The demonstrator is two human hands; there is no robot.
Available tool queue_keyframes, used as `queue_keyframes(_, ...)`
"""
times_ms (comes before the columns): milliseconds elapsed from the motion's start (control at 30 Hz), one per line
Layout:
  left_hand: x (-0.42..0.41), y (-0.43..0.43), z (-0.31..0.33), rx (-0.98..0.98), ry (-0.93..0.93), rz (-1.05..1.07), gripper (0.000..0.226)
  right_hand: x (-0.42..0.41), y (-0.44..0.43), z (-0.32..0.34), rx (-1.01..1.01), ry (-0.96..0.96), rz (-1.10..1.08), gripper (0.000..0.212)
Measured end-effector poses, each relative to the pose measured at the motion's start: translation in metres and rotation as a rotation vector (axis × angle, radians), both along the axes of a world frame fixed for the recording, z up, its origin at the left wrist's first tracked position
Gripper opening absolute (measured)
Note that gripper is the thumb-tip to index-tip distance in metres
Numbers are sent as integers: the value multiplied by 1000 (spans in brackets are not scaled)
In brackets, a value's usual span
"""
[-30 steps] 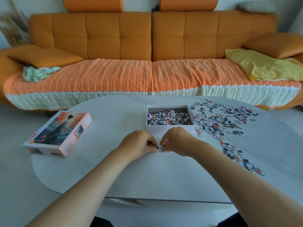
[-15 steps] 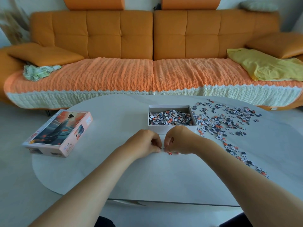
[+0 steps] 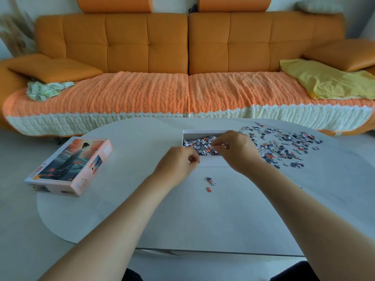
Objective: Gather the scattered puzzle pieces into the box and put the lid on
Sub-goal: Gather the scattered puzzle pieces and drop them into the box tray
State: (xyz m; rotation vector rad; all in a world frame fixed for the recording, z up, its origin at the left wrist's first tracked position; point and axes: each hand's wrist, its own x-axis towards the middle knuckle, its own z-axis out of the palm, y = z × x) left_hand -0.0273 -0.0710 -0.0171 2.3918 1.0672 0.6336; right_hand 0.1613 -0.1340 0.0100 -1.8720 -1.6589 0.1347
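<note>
A white open box [image 3: 211,161] stands at the table's far middle, partly filled with puzzle pieces [image 3: 199,146]. My right hand [image 3: 236,151] hovers over the box and pinches a few pieces between its fingertips. My left hand [image 3: 178,164] is just left of the box's near corner, fingers curled; whether it holds a piece I cannot tell. Many scattered pieces [image 3: 284,146] lie to the right of the box. A few stray pieces [image 3: 211,183] lie on the table in front of the box. The lid [image 3: 70,165], printed with a picture, lies at the table's left.
The pale oval table [image 3: 192,220] has its front edge near me. An orange sofa [image 3: 188,67] with a knitted cover, cushions and a yellow cloth [image 3: 328,80] stands behind it.
Both hands left the spot in front of the box. My right hand rose over the box with pieces pinched; my left moved up to the box's near corner. A few pieces stayed on the table.
</note>
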Motion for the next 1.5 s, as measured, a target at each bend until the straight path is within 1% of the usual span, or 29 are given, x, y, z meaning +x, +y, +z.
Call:
queue_keyframes(67, 6, 8, 1, 46, -136, 82, 8, -2, -5, 2, -140, -2, 117, 11)
queue_keyframes(133, 13, 14, 2, 84, -192, 141, 10, -4, -10, 0, -313, -35, 219, 14)
queue_keyframes(200, 18, 21, 0, 124, -182, 154, 7, -7, -14, -3, -448, -72, 262, 19)
queue_keyframes(267, 21, 27, -4, 136, -102, 151, 8, -9, -16, -7, -546, -116, 257, 22)
queue_keyframes(333, 23, 28, -7, 155, 19, 114, 16, -11, -17, -11, -565, -121, 246, 19)
queue_keyframes(367, 24, 28, -7, 175, 44, 80, 18, -11, -16, -13, -552, -105, 238, 18)
queue_keyframes(533, 21, 13, 1, 283, 6, -67, 10, -10, -15, -16, -538, -65, 218, 11)
queue_keyframes(633, 12, -1, 3, 135, 54, -133, 2, -9, -15, -16, -538, -90, 220, 10)
queue_keyframes(667, 9, -5, 2, 72, 94, -152, 2, -9, -15, -16, -551, -108, 224, 10)
queue_keyframes(733, 6, -13, 1, -21, 203, -186, 12, -9, -15, -15, -577, -110, 221, 10)
queue_keyframes(800, 4, -20, -3, -65, 285, -204, 24, -8, -15, -15, -578, -100, 212, 8)
queue_keyframes(833, 5, -23, -6, -70, 299, -206, 25, -7, -15, -14, -579, -88, 209, 6)
queue_keyframes(933, 6, -26, -11, -79, 278, -209, 19, -5, -15, -12, -605, -83, 209, 3)
queue_keyframes(967, 7, -26, -12, -84, 272, -211, 16, -3, -15, -9, -598, -66, 200, 5)
queue_keyframes(1033, 8, -25, -12, -86, 274, -209, 10, 0, -16, -3, -534, 30, 164, 10)
queue_keyframes(1100, 9, -24, -12, -87, 288, -203, 8, 3, -15, 3, -360, 101, 114, 7)
queue_keyframes(1167, 8, -23, -11, -90, 285, -183, 12, 6, -10, 5, -117, 143, 5, 4)
queue_keyframes(1200, 8, -21, -9, -84, 251, -161, 11, 8, -7, 5, -30, 171, -54, 4)
queue_keyframes(1233, 9, -19, -5, -65, 182, -127, 10, 11, -4, 4, 12, 195, -98, 4)
queue_keyframes(1300, 13, -10, 1, 0, -9, -25, 7, 15, -1, 2, -25, 186, -151, 8)
queue_keyframes(1333, 16, -5, 5, 37, -83, 34, 5, 17, -1, 2, -59, 155, -161, 12)
queue_keyframes(1367, 18, 0, 7, 75, -115, 83, 2, 18, -2, 1, -80, 118, -162, 14)
queue_keyframes(1400, 20, 5, 7, 120, -99, 118, 5, 18, -2, 1, -87, 70, -156, 16)
queue_keyframes(1433, 23, 11, 4, 174, -45, 128, 10, 18, -3, 0, -80, 5, -137, 18)
queue_keyframes(1500, 26, 19, -4, 295, 77, 76, 19, 16, -5, -5, -55, -110, -49, 24)
